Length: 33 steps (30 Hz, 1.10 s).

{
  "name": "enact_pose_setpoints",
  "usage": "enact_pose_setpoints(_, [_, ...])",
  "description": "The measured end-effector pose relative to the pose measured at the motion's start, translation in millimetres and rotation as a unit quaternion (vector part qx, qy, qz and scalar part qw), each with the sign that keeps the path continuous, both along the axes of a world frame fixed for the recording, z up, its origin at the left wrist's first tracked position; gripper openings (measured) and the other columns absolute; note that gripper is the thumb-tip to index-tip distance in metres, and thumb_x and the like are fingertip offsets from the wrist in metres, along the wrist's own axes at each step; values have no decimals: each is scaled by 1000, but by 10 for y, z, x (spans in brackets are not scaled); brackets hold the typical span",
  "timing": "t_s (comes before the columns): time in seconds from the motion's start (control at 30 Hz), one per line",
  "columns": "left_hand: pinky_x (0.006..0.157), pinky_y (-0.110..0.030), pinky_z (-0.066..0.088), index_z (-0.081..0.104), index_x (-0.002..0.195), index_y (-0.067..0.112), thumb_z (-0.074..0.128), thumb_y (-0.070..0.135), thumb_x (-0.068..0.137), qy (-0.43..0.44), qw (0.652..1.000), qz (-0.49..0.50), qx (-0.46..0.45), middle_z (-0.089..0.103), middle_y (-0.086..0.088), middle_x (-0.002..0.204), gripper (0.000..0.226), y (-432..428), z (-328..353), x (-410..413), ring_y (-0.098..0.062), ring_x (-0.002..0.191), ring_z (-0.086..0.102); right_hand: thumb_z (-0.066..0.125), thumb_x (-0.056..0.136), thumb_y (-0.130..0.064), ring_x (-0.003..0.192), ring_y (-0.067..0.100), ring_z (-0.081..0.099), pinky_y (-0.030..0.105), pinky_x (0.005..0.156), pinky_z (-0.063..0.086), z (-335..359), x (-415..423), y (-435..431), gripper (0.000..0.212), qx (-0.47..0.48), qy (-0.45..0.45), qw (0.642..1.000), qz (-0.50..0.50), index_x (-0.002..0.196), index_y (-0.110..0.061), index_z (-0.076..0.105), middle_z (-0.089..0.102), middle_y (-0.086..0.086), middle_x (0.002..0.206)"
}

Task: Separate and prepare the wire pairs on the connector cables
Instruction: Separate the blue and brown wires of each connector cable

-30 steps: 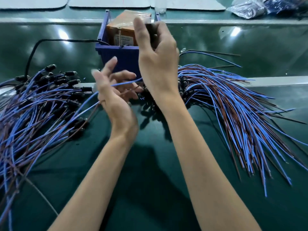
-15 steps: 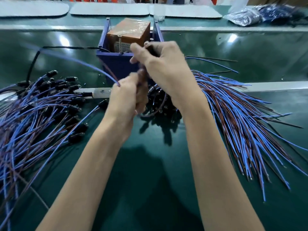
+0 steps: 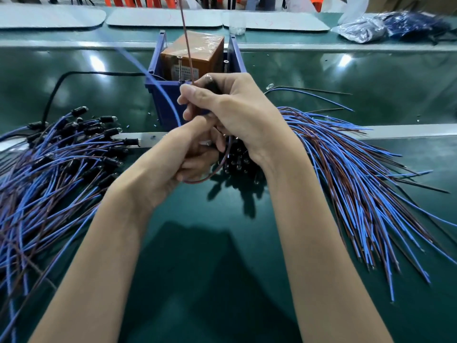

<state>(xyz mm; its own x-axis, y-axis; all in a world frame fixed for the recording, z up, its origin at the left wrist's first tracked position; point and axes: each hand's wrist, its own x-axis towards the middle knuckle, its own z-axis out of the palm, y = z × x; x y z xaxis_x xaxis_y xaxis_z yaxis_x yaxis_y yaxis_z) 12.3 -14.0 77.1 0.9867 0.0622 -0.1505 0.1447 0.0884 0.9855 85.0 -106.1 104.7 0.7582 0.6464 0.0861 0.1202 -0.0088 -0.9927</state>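
Holding one connector cable (image 3: 210, 175) in both hands above the green table (image 3: 222, 256), just in front of a blue bin (image 3: 168, 105) with an orange-brown box (image 3: 197, 53) inside. Gripping with the right hand (image 3: 237, 112), curled tight round something dark at the cable's upper end and pinching the brown wire (image 3: 185, 33) between thumb and forefinger, below its straight rise past the top edge. Clenching with the left hand (image 3: 190, 157), tucked just under the right and touching it, closed round the cable lower down, beside the blurred blue wire (image 3: 148, 73) sweeping up and away to the left. Leaving a brown loop hanging beneath both hands; touching the table or not, cannot tell. Working between two spreads of the same blue-and-brown cables: a left heap (image 3: 49, 174) with black connectors pointing inward, and a right heap (image 3: 358, 174) fanned out with bare tips toward the near right. Sharing the table with a black cord (image 3: 53, 95) curving off the bin's left side and plastic bags (image 3: 366, 28) at the far right.
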Motion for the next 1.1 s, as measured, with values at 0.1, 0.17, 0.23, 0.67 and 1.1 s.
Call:
enact_pose_setpoints(0.1, [34, -16, 28, 52, 70, 19, 52, 28, 83, -72, 990, 118, 17, 40, 1, 53, 16, 35, 8, 20, -6, 37, 33, 64, 91, -13, 41, 5, 49, 18, 42, 38, -5, 34, 15, 22, -20, -42, 997, -54, 69, -11, 66, 62, -3, 55])
enact_pose_setpoints(0.17, [38, -17, 35, 52, 80, 14, 57, 23, 87, -87, 974, 208, 21, 46, 5, 50, 13, 16, 14, 52, -7, 39, 40, 64, 90, -11, 41, 3, 51, 16, 46, 41, -13, 54, 15, 18, -36, -59, 994, -87, 73, -11, 68, 63, -1, 58])
enact_pose_setpoints(0.23, [41, -18, 40, 50, 92, 12, 56, 28, 94, -96, 947, 308, -10, 50, 3, 57, 17, -25, 28, 89, -8, 40, 45, 60, 91, -7, 40, 3, 53, 16, 47, 43, -18, 64, 4, 15, -29, -45, 993, -105, 79, -12, 67, 66, -1, 58])
enact_pose_setpoints(0.67, [62, -29, 31, 55, 111, 25, 24, 37, 104, -117, 851, 512, 13, 42, 6, 56, 34, 78, -54, 116, -10, 50, 34, 45, 100, -19, 30, 10, 55, 13, 35, 37, -41, -1, 49, 24, -34, -126, 965, -226, 78, -15, 55, 59, 0, 40])
enact_pose_setpoints(1.1, [51, -25, 31, 59, 121, 29, 37, 31, 102, -118, 876, 447, 138, 57, 10, 48, 29, 148, -194, 143, -3, 37, 37, 27, 104, -27, 59, 35, 65, 52, 56, 51, -71, 43, 76, 18, -65, -199, 904, -373, 96, -13, 35, 62, 11, 69])
